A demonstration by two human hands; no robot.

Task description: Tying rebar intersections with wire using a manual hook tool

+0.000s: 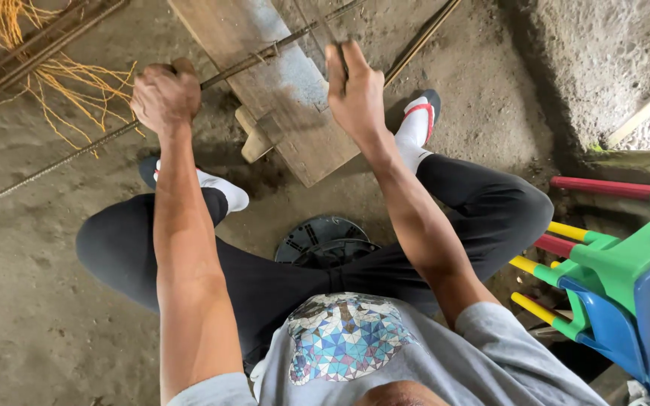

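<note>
Left hand (165, 96) is fisted tight around the rebar (62, 162), which runs slantwise from the dirt floor (31, 301) at lower left up across the plank (287, 98) toward the top of the view; our right hand (355, 90) is closed on a thin dark tool (338, 53) whose shaft rises from between the fingers, right where the rebar crosses the plank. We judge that the step goes best if we keep the left fist firm so the bar cannot roll, hold the bar pressed flat to the plank, and work the tool in short, controlled strokes close to the small wire tie (261, 54) on the bar. Our feet in white socks (220, 188) sit either side of the plank, which helps to steady it. We cannot make out the tool's tip or what it grips, since the right hand covers it. A second bar (423, 36) lies beyond, cut off at the top edge. Orange twine (62, 75) lies by the rebar at left. Coloured plastic chairs (618, 278) stand at right, partly out of view, and a round black object (321, 239) beneath us is half hidden by our legs.
</note>
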